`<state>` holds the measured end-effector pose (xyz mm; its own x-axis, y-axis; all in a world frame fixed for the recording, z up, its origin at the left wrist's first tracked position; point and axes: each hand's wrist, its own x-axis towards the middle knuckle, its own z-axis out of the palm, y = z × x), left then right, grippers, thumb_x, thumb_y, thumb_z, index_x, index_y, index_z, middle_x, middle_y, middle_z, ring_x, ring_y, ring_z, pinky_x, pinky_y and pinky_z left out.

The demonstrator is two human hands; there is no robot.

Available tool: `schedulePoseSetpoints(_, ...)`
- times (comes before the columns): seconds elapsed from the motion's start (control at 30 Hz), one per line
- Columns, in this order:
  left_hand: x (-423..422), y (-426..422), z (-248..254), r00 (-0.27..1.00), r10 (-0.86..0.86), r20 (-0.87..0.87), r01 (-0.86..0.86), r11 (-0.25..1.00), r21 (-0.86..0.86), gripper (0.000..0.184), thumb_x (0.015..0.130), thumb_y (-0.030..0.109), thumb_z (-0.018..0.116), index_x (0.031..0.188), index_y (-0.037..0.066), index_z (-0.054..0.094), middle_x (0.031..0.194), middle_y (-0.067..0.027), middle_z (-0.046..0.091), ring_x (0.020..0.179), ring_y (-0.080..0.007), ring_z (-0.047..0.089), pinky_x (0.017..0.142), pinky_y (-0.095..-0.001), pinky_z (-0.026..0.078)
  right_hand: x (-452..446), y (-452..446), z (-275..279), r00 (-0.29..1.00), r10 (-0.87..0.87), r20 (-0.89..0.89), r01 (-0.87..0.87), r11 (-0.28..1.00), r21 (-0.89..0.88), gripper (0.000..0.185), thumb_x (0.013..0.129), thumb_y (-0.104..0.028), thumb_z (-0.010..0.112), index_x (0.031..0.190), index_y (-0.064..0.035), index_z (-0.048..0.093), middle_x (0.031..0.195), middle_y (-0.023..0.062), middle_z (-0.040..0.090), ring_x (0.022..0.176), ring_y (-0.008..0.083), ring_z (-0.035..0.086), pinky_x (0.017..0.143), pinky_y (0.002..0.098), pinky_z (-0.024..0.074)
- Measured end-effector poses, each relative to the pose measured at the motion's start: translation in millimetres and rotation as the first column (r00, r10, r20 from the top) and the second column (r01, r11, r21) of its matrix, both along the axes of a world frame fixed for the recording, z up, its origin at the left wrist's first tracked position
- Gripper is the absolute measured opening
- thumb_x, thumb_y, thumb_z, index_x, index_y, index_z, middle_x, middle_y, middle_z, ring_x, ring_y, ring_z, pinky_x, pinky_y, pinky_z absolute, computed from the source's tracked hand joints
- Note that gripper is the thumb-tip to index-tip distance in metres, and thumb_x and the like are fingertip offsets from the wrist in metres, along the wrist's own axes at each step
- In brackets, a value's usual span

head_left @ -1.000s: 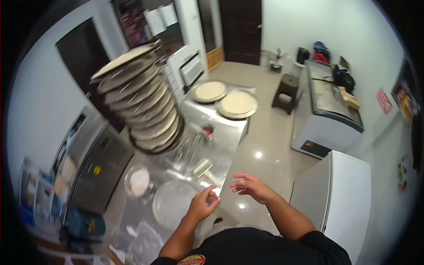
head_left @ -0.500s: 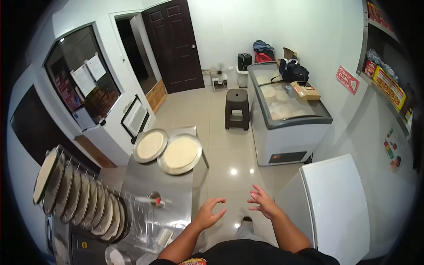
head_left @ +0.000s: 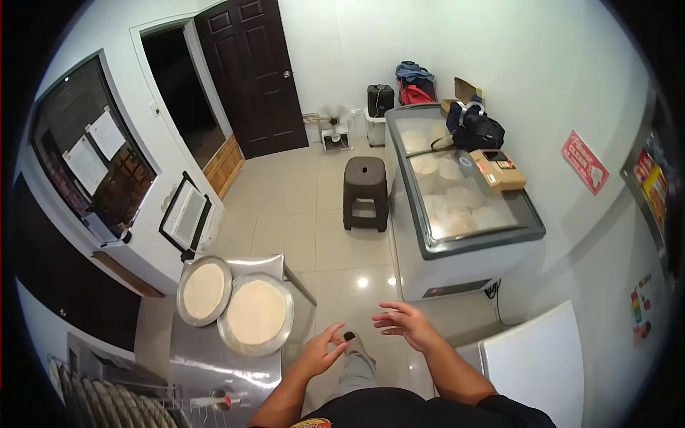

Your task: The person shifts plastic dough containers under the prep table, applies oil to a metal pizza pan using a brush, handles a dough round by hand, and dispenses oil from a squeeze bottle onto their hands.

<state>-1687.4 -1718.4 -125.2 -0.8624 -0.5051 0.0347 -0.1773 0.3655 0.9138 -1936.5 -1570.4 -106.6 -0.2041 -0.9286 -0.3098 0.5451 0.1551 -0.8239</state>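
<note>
In the head view my left hand [head_left: 322, 349] hangs over the floor by the edge of the steel table [head_left: 221, 360], fingers apart and holding nothing. My right hand [head_left: 404, 324] is also bare, its fingers spread, in front of the chest freezer [head_left: 457, 274]. Nearest to my left hand is a round metal pan with a pale flat dough [head_left: 257, 312] in it. A second pan of dough [head_left: 204, 292] overlaps or touches its left side. Neither hand touches anything.
A brown stool [head_left: 365, 192] stands left of the freezer, which carries a black bag [head_left: 477, 132] and a cardboard box [head_left: 497, 170]. At lower right is a white appliance [head_left: 535, 364]. A wire rack of round pans [head_left: 107, 399] fills the lower left. The dark door [head_left: 253, 78] stands ajar.
My view has moved forward, toward the stool and freezer. The pan rack has slid toward the lower left corner. Both hands stay raised with their fingers apart.
</note>
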Motion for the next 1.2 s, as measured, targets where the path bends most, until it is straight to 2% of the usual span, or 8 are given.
schedulePoseSetpoints(0.1,-26.6,-69.0,-15.9,0.988,0.019,0.15,-0.027,0.998,0.052,0.038,0.094,0.014,0.066,0.131,0.007,0.061,0.104,-0.0092,0.071,0.092,-0.0247,0.069,0.084,-0.0368,0.054,-40.8,-66.8,-4.2,1.0,0.026,-0.018,-0.026,1.0,-0.003,0.048,0.102,-0.028,0.058,0.143,-0.0045,0.048,0.13,0.0143,0.064,0.115,0.023,0.064,0.095,0.0369,0.0509)
schedulePoseSetpoints(0.23,-90.9,-170.5,-21.5,0.969,-0.224,0.104,0.236,0.963,-0.127,0.037,0.094,0.015,0.066,0.13,0.01,0.062,0.104,-0.0085,0.071,0.092,-0.0229,0.069,0.081,-0.0358,0.054,-99.2,-132.1,3.9,0.998,0.015,-0.067,-0.009,0.996,0.091,0.046,0.102,-0.026,0.057,0.142,-0.0031,0.049,0.128,0.0162,0.065,0.114,0.024,0.064,0.093,0.0371,0.0524)
schedulePoseSetpoints(0.37,-176.3,-263.9,14.2,0.97,-0.244,0.0,0.238,0.945,-0.223,0.036,0.094,0.015,0.065,0.13,0.011,0.062,0.103,-0.0081,0.071,0.091,-0.0234,0.069,0.082,-0.0355,0.054,-160.7,-202.1,23.4,0.983,-0.022,-0.184,0.025,1.0,0.017,0.049,0.103,-0.026,0.057,0.145,-0.0037,0.044,0.129,0.0172,0.064,0.114,0.0251,0.064,0.092,0.038,0.0528)
schedulePoseSetpoints(0.47,-235.8,-326.2,22.8,0.963,-0.269,-0.001,0.256,0.914,-0.315,0.035,0.095,0.016,0.065,0.13,0.012,0.063,0.104,-0.0084,0.072,0.092,-0.0246,0.069,0.082,-0.0363,0.054,-202.9,-247.1,13.1,0.982,-0.176,-0.073,0.179,0.983,0.045,0.053,0.103,-0.026,0.056,0.148,-0.0045,0.038,0.13,0.017,0.063,0.115,0.0257,0.064,0.092,0.0391,0.053)
schedulePoseSetpoints(0.63,-311.4,-414.6,21.2,0.963,-0.264,0.048,0.265,0.909,-0.323,0.032,0.095,0.018,0.063,0.126,0.012,0.064,0.105,-0.008,0.071,0.095,-0.0269,0.068,0.084,-0.0381,0.054,-292.6,-349.3,-17.0,0.993,-0.089,0.074,0.079,0.989,0.126,0.06,0.102,-0.027,0.056,0.152,-0.0057,0.031,0.132,0.0197,0.061,0.115,0.0294,0.063,0.093,0.0432,0.0539)
schedulePoseSetpoints(0.8,-333.4,-503.9,19.3,0.993,-0.085,0.085,0.113,0.906,-0.409,0.033,0.095,0.023,0.065,0.126,0.011,0.066,0.109,-0.0092,0.072,0.093,-0.0258,0.069,0.083,-0.0366,0.055,-365.0,-513.8,-6.3,0.969,0.221,-0.107,-0.196,0.958,0.208,0.057,0.102,-0.028,0.057,0.15,-0.005,0.036,0.132,0.017,0.061,0.115,0.0256,0.063,0.094,0.0401,0.0527)
schedulePoseSetpoints(0.9,-323.2,-551.1,39.5,0.954,0.118,0.275,-0.081,0.986,-0.143,0.033,0.095,0.025,0.065,0.125,0.01,0.066,0.109,-0.0102,0.073,0.094,-0.0252,0.07,0.085,-0.0362,0.055,-377.2,-630.7,21.7,0.868,0.45,-0.213,-0.418,0.891,0.179,0.055,0.102,-0.029,0.058,0.147,-0.0043,0.04,0.132,0.0135,0.062,0.114,0.0219,0.062,0.094,0.0364,0.0509)
schedulePoseSetpoints(1.2,-216.8,-726.5,-41.3,0.815,0.575,0.068,-0.539,0.796,-0.277,0.03,0.095,0.027,0.065,0.119,0.009,0.069,0.108,-0.0108,0.073,0.098,-0.0269,0.07,0.088,-0.0363,0.054,-301.6,-909.2,30.8,0.773,0.613,-0.162,-0.619,0.785,0.014,0.05,0.101,-0.028,0.061,0.142,-0.0034,0.047,0.131,0.0127,0.063,0.114,0.0201,0.062,0.093,0.0348,0.0504)
